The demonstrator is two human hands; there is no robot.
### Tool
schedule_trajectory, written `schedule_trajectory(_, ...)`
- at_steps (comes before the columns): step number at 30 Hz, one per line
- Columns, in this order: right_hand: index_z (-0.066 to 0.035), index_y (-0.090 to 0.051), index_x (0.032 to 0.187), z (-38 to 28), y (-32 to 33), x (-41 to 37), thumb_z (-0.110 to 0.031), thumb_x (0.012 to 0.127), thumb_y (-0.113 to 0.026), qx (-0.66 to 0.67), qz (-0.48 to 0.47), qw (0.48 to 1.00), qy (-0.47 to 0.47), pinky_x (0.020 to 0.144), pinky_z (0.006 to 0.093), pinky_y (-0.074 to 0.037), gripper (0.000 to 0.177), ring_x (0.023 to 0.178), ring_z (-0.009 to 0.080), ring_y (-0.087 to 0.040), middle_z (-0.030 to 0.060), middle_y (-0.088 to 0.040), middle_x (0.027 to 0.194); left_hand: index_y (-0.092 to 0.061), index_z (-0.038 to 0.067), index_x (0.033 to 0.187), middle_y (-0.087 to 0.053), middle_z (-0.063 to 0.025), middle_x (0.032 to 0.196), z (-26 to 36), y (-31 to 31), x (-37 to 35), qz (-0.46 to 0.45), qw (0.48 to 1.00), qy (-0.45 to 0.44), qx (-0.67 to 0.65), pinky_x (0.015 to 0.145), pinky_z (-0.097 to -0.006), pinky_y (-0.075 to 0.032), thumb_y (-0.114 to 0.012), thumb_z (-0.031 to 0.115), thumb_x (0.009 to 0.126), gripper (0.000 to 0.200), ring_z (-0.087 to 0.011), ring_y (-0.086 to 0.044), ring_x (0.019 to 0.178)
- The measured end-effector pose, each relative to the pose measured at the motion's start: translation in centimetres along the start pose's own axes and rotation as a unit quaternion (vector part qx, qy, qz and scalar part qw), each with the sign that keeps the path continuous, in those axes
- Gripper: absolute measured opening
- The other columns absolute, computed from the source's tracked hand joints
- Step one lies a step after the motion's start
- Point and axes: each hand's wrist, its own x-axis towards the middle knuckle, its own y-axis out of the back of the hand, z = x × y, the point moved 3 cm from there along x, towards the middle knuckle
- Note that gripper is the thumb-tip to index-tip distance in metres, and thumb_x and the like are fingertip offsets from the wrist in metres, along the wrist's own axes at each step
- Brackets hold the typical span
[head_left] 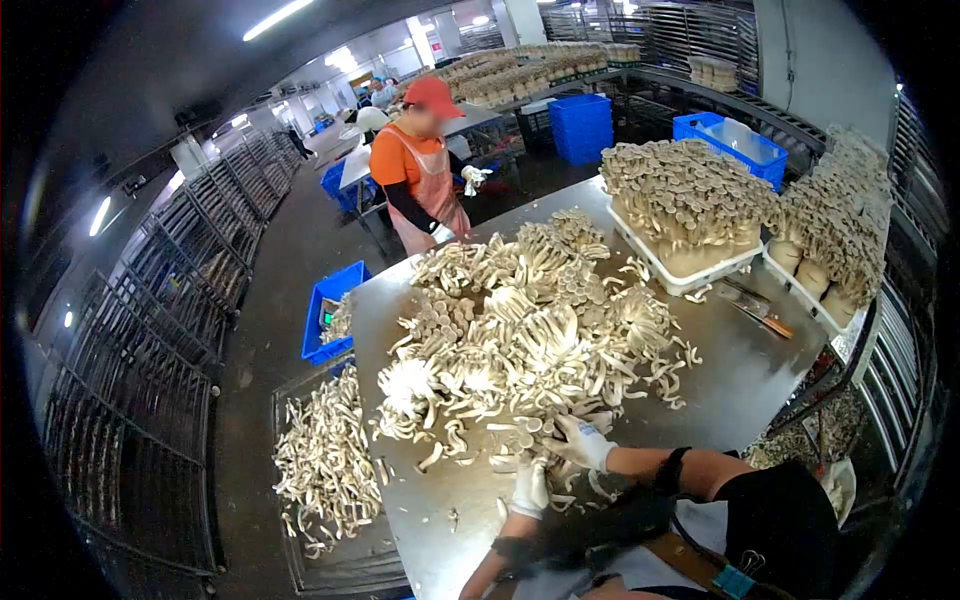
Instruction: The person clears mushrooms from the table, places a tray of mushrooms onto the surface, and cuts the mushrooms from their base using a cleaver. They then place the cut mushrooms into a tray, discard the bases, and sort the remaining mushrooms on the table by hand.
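Note:
A large heap of pale-stemmed mushrooms (530,340) covers the middle of the metal table (430,535). At the heap's near edge is my left hand (531,487) in a white glove, its fingers bent against mushroom stems. Just right of it, my right hand (583,444), also in a white glove, lies over a small clump of mushrooms (527,432) with its fingers spread and touching them. The palm side of both hands is hidden, and I cannot make out whether the left fingers hold a stem.
White trays (690,283) of upright mushrooms stand at the back right, near a knife (765,318). A co-worker (415,170) in a red cap stands across the table. Loose mushrooms (325,460) fill a container at the left, below a blue crate (325,305). Racks (140,420) line the left.

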Motion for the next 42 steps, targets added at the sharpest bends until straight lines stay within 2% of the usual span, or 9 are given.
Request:
schedule_trajectory(5, 0.003, -0.051, 0.111, 1.1, -1.7, -0.2, -0.024, 0.077, -0.065, -0.192, 0.176, 0.930, 0.260, 0.084, 0.0386, -0.042, 0.046, 0.098, 0.0349, -0.051, 0.0224, -0.052, 0.106, -0.048, 0.004, 0.110, -0.058, -0.0063, 0.096, -0.6, 1.2, 1.3, -0.003, 0.968, -0.079, 0.238, 0.073, -0.0276, -0.049, -0.046, 0.011, 0.087, 0.024, -0.0150, -0.057, 0.082)
schedule_trajectory(7, -0.008, -0.061, 0.100, -0.4, -0.5, -1.1, -0.016, 0.072, -0.066, -0.289, 0.203, 0.847, 0.398, 0.080, 0.0409, -0.044, 0.029, 0.098, 0.0361, -0.051, 0.0201, -0.051, 0.109, -0.052, 0.006, 0.106, -0.058, -0.0070, 0.099, 0.5, -0.5, 0.8, 0.050, 0.998, 0.017, -0.030, 0.074, -0.0299, -0.049, -0.051, 0.020, 0.085, 0.025, -0.0181, -0.057, 0.083)
schedule_trajectory(11, -0.028, -0.053, 0.117, -1.0, 0.4, -0.2, -0.025, 0.080, -0.064, 0.007, 0.009, 0.975, 0.221, 0.089, 0.0461, -0.040, 0.039, 0.109, 0.0349, -0.046, 0.0194, -0.042, 0.121, -0.052, 0.009, 0.112, -0.055, -0.0093, 0.108, 2.8, -1.9, 0.5, 0.120, 0.920, 0.096, -0.360, 0.081, -0.0310, -0.049, -0.061, 0.024, 0.082, 0.035, -0.0187, -0.055, 0.096)
schedule_trajectory(13, -0.024, -0.053, 0.117, 1.7, -0.8, 0.8, -0.032, 0.079, -0.066, -0.289, 0.016, 0.890, 0.352, 0.090, 0.0442, -0.041, 0.041, 0.110, 0.0370, -0.045, 0.0209, -0.043, 0.122, -0.049, 0.007, 0.115, -0.053, -0.0085, 0.112, 5.3, -3.8, -0.6, 0.031, 0.984, -0.079, -0.158, 0.083, -0.0322, -0.049, -0.057, 0.011, 0.084, 0.032, -0.0187, -0.055, 0.096)
schedule_trajectory(18, 0.002, -0.052, 0.111, 1.8, 1.0, 0.9, -0.032, 0.083, -0.060, -0.119, 0.113, 0.958, 0.234, 0.084, 0.0399, -0.044, 0.045, 0.097, 0.0373, -0.053, 0.0251, -0.053, 0.104, -0.034, 0.008, 0.133, -0.050, -0.0099, 0.124, 0.4, -3.1, 1.0, 0.073, 0.962, -0.160, 0.208, 0.088, -0.0311, -0.046, -0.049, -0.002, 0.087, 0.049, -0.0189, -0.051, 0.110)
schedule_trajectory(27, -0.001, -0.049, 0.117, 2.9, 2.8, -0.6, -0.025, 0.087, -0.058, 0.149, 0.018, 0.986, -0.076, 0.084, 0.0355, -0.047, 0.039, 0.102, 0.0233, -0.055, 0.0180, -0.053, 0.114, -0.053, 0.009, 0.119, -0.057, -0.0108, 0.109, -0.4, -5.0, 0.9, 0.261, 0.895, 0.179, -0.315, 0.085, -0.0399, -0.048, -0.048, 0.044, 0.088, 0.047, -0.0250, -0.057, 0.094)
schedule_trajectory(32, -0.011, -0.030, 0.136, 6.8, 0.3, 1.2, -0.008, 0.086, -0.055, 0.697, -0.138, 0.702, -0.053, 0.070, 0.0308, -0.053, 0.056, 0.091, 0.0221, -0.056, 0.0142, -0.046, 0.118, -0.053, 0.004, 0.098, -0.057, -0.0120, 0.096, 2.5, -4.6, 0.7, -0.004, 0.938, -0.012, 0.347, 0.068, -0.0346, -0.051, -0.046, 0.027, 0.088, 0.026, -0.0209, -0.058, 0.086)
schedule_trajectory(36, -0.004, -0.010, 0.142, 8.2, 3.3, 1.0, -0.003, 0.081, -0.064, 0.549, -0.050, 0.832, -0.054, 0.077, 0.0259, -0.052, 0.082, 0.108, 0.0242, -0.050, 0.0258, -0.036, 0.133, -0.059, 0.001, 0.091, -0.061, -0.0148, 0.094, 5.7, -10.9, 3.1, 0.061, 0.722, -0.302, 0.620, 0.063, -0.0294, -0.049, -0.053, 0.017, 0.083, 0.018, -0.0216, -0.059, 0.081)
schedule_trajectory(42, -0.002, -0.037, 0.129, 10.3, 7.1, 0.1, -0.017, 0.088, -0.056, 0.619, -0.165, 0.767, -0.042, 0.097, 0.0378, -0.042, 0.047, 0.110, 0.0270, -0.051, 0.0166, -0.048, 0.122, -0.062, 0.006, 0.100, -0.063, -0.0147, 0.103, 3.7, -11.8, 3.4, -0.017, 0.937, -0.109, 0.330, 0.068, -0.0302, -0.052, -0.059, 0.009, 0.081, 0.019, -0.0181, -0.061, 0.088)
